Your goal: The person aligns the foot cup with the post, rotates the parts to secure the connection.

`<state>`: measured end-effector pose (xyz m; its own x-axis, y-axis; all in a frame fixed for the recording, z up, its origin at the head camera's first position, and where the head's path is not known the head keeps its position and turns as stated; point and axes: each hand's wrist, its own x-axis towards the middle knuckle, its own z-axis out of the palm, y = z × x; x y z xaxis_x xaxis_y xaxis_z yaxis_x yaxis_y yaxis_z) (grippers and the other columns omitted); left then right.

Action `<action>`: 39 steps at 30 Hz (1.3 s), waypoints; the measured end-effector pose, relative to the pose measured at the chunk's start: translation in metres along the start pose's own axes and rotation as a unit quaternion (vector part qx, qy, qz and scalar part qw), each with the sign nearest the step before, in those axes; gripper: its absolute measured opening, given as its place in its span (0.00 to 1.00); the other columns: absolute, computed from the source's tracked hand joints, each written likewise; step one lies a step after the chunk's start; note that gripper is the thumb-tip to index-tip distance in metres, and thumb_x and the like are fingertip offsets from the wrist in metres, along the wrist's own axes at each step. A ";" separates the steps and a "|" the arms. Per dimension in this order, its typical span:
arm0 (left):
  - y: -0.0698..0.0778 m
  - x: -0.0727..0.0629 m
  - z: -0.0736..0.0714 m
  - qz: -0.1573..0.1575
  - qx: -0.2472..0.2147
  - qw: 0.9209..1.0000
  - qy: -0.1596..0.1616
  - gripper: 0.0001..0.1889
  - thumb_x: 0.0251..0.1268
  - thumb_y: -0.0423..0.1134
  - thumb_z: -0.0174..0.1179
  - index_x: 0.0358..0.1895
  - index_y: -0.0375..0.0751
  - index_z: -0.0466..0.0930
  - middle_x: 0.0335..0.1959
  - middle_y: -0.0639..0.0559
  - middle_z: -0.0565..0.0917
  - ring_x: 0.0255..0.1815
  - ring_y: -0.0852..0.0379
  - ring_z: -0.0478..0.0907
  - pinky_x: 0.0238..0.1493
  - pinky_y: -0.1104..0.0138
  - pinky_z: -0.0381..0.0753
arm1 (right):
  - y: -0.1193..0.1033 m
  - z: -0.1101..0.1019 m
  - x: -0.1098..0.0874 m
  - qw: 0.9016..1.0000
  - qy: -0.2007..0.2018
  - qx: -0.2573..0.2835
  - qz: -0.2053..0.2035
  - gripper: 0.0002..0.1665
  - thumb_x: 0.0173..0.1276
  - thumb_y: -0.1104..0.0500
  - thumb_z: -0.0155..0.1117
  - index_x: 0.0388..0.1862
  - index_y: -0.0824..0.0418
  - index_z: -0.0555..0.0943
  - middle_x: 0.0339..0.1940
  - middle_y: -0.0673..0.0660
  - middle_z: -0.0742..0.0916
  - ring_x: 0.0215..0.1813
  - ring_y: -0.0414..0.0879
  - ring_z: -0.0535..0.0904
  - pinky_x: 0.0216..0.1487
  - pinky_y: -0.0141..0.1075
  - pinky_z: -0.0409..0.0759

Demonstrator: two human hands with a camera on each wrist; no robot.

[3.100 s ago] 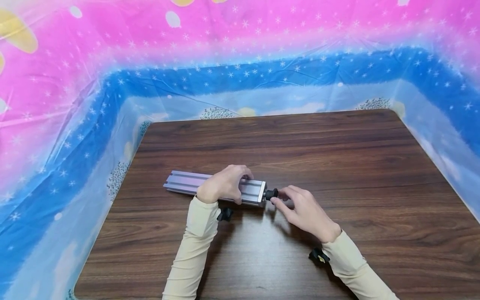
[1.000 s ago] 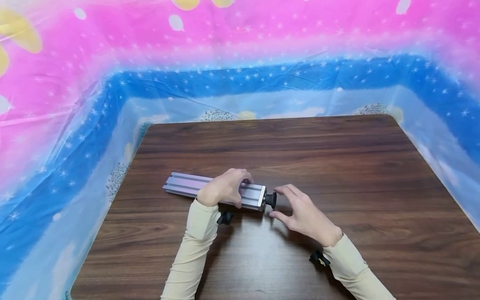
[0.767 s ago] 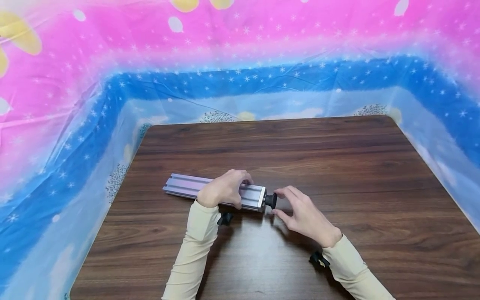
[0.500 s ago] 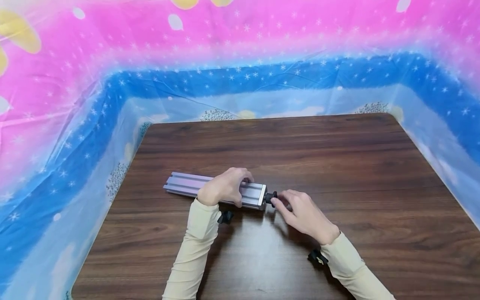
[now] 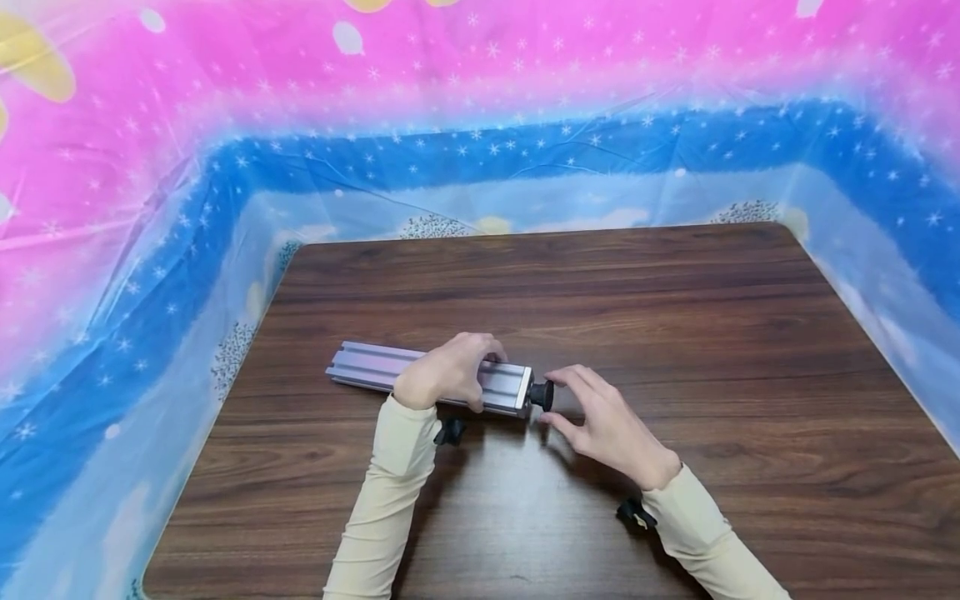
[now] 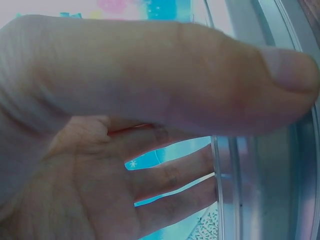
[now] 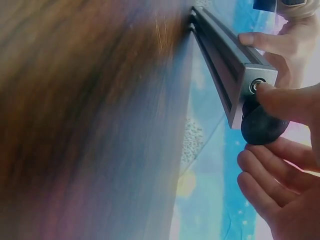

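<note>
A silver aluminium profile [image 5: 367, 365] with grooves lies lengthwise on the table. My left hand [image 5: 446, 371] grips it from above, thumb on the near side and fingers over the far side. In the left wrist view, the thumb [image 6: 200, 75] reaches across to the profile [image 6: 270, 185]. A round black knob [image 5: 542, 395] with a flared rim projects from the square end plate [image 7: 255, 80]. My right hand [image 5: 611, 429] pinches its rim, index finger above and thumb below. In the right wrist view, the thumb overlaps the knob [image 7: 262, 125] and a fingertip meets its other side.
The brown wood-grain table [image 5: 675, 317] has rounded corners. A pink and blue printed cloth [image 5: 480, 158] hangs behind it and along both sides. Black wrist-worn devices show at the left cuff [image 5: 450, 431] and the right cuff [image 5: 636, 512].
My right hand's fingers have repeatedly parted and drawn together around the knob; half a second ago they were bunched at it, now they span it wider. The left hand and profile have stayed put.
</note>
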<state>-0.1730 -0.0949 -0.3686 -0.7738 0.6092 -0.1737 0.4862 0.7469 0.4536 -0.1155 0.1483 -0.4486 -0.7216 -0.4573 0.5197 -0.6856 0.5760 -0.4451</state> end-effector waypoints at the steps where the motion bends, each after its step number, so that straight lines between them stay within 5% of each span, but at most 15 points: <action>1: 0.000 0.000 0.000 0.000 0.000 1.000 0.000 0.34 0.31 0.24 0.76 0.54 0.34 0.81 0.49 0.45 0.85 0.48 0.51 0.80 0.54 0.62 0.81 | 0.000 0.000 0.000 1.000 0.003 -0.001 -0.002 0.29 0.59 0.56 0.78 0.56 0.66 0.80 0.50 0.55 0.86 0.52 0.48 0.84 0.55 0.43 0.83; 8: 0.001 -0.001 0.000 0.001 0.000 1.000 0.002 0.34 0.31 0.24 0.76 0.54 0.34 0.81 0.49 0.45 0.85 0.48 0.51 0.80 0.53 0.62 0.81 | 0.001 0.002 0.001 0.999 -0.014 -0.001 0.036 0.12 0.73 0.52 0.64 0.39 0.60 0.85 0.33 0.50 0.86 0.35 0.39 0.84 0.37 0.36 0.84; 12: 0.000 -0.001 0.001 0.003 0.001 1.000 0.002 0.34 0.31 0.24 0.76 0.54 0.34 0.81 0.49 0.45 0.85 0.48 0.50 0.80 0.53 0.62 0.81 | 0.000 0.001 0.002 0.997 -0.034 -0.015 0.065 0.16 0.78 0.51 0.56 0.28 0.53 0.79 0.22 0.46 0.78 0.25 0.37 0.75 0.29 0.32 0.75; 16: -0.001 -0.001 0.001 0.002 -0.001 1.000 0.003 0.34 0.31 0.24 0.76 0.54 0.33 0.81 0.49 0.45 0.85 0.48 0.50 0.80 0.54 0.62 0.81 | 0.000 0.000 0.001 0.996 -0.040 -0.014 0.075 0.17 0.74 0.47 0.62 0.44 0.61 0.84 0.36 0.51 0.86 0.38 0.43 0.84 0.41 0.39 0.83; 19: -0.002 0.000 0.001 0.001 -0.001 1.000 0.004 0.35 0.31 0.24 0.76 0.54 0.33 0.81 0.50 0.45 0.85 0.49 0.50 0.80 0.55 0.61 0.81 | 0.000 -0.001 -0.001 0.998 -0.033 -0.008 0.056 0.32 0.65 0.46 0.72 0.60 0.65 0.80 0.53 0.57 0.86 0.55 0.50 0.84 0.57 0.45 0.82; 22: -0.002 0.000 0.000 -0.002 0.000 1.000 0.004 0.35 0.31 0.25 0.76 0.54 0.34 0.81 0.50 0.45 0.85 0.50 0.50 0.80 0.56 0.61 0.81 | 0.001 -0.002 -0.001 0.999 -0.027 -0.001 0.027 0.38 0.59 0.50 0.78 0.63 0.65 0.76 0.57 0.57 0.84 0.60 0.51 0.81 0.62 0.46 0.80; 28: -0.001 -0.001 0.000 -0.008 -0.001 1.000 0.001 0.35 0.31 0.25 0.76 0.54 0.34 0.81 0.49 0.46 0.85 0.49 0.51 0.80 0.54 0.61 0.81 | 0.002 0.000 -0.002 1.000 -0.018 -0.002 -0.003 0.30 0.59 0.59 0.76 0.59 0.68 0.78 0.52 0.58 0.85 0.55 0.51 0.84 0.58 0.44 0.82; 36: 0.000 -0.001 0.002 -0.006 0.005 1.000 0.003 0.34 0.31 0.25 0.75 0.54 0.35 0.81 0.47 0.47 0.84 0.46 0.52 0.79 0.52 0.62 0.81 | 0.000 -0.001 -0.002 0.998 -0.049 0.000 0.039 0.21 0.68 0.53 0.70 0.52 0.65 0.83 0.43 0.56 0.88 0.44 0.47 0.87 0.45 0.41 0.86; 39: 0.000 -0.001 0.002 -0.004 0.005 1.000 0.004 0.34 0.31 0.25 0.75 0.54 0.35 0.81 0.46 0.47 0.84 0.46 0.52 0.79 0.52 0.62 0.81 | 0.001 0.001 -0.002 0.998 -0.050 0.001 0.042 0.12 0.72 0.53 0.65 0.43 0.62 0.84 0.34 0.51 0.86 0.35 0.41 0.84 0.37 0.35 0.84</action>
<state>-0.1713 -0.0945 -0.3701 -0.7808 0.6009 -0.1712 0.4835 0.7547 0.4435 -0.1147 0.1493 -0.4505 -0.7822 -0.4726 0.4061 -0.6227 0.6143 -0.4846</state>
